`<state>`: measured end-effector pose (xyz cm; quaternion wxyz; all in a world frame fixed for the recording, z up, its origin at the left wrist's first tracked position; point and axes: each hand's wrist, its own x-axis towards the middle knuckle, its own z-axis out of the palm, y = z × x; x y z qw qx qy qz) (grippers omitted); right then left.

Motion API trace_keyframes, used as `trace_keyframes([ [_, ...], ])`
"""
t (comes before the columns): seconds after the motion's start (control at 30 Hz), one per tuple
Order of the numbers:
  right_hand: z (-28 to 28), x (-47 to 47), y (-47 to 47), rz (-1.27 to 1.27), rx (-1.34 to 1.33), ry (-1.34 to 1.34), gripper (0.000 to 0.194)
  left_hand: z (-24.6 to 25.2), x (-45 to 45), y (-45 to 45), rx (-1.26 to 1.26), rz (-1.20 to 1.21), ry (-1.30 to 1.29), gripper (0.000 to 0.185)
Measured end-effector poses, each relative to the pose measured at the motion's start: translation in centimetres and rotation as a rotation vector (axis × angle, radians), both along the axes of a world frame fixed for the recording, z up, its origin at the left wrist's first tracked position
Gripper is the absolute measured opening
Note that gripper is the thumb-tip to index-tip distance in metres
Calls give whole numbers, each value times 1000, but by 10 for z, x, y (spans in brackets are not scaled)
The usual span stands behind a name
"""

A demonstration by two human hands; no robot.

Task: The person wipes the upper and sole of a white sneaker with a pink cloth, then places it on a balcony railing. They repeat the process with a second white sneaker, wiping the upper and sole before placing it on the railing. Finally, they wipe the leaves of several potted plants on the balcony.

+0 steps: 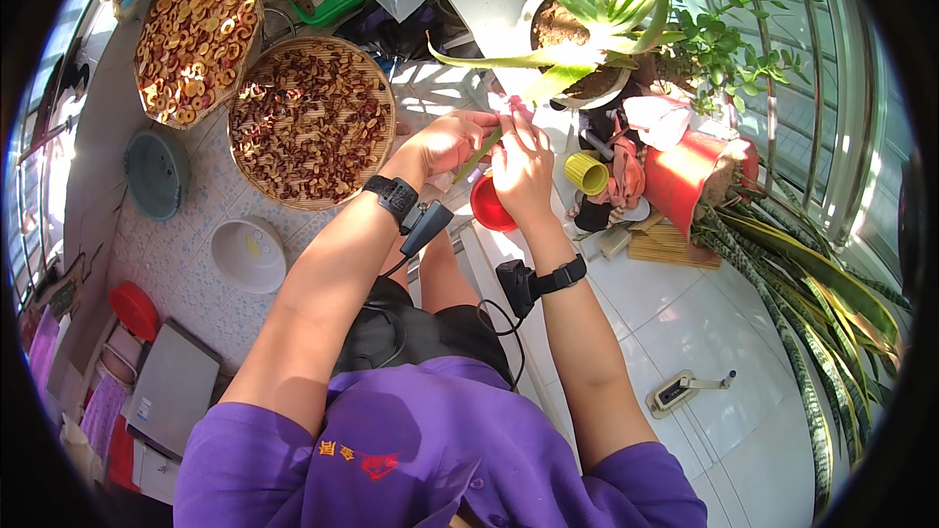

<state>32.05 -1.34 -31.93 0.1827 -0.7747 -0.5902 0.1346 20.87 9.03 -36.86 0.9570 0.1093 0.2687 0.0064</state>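
Both of my hands meet around a long green aloe leaf [480, 155] that reaches down from the potted aloe plant [598, 33]. My left hand [456, 141] grips the leaf from the left side, its fingertips near a small pink cloth [516, 103]. The fingers of my right hand [522, 170] press this cloth against the leaf; glare and the fingers partly hide the contact. Just below the leaf tip, a red plastic bowl [493, 204] sits partly behind my right hand.
To the right are a yellow cup [587, 174], crumpled cloths [625, 169] and a tipped red pot [678, 176] with snake plant leaves [799, 323]. Woven trays of drying fruit slices [194, 37] and dark red pieces [312, 125], a white basin [248, 254] and a grey basin [155, 174] lie left.
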Motion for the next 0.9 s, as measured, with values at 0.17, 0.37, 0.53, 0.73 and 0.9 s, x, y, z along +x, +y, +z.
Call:
trace_keyframes([
  [0.17, 7, -12, -8, 25, -163, 245, 41, -1, -27, -12, -153, 110, -89, 69],
  [0.37, 11, -22, -20, 183, -221, 427, 33, -2, -49, -20, -189, 138, 95, 63],
  [0.53, 34, -23, -20, 172, -444, 837, 28, -2, -58, -18, -107, 71, 155, 59],
  [0.73, 63, 15, -12, -207, -265, 1164, 25, 3, -40, 2, 527, -263, 657, 43],
  [0.9, 86, 66, 0, -539, 75, 1323, 39, 42, 4, 27, 878, 53, 507, 39],
])
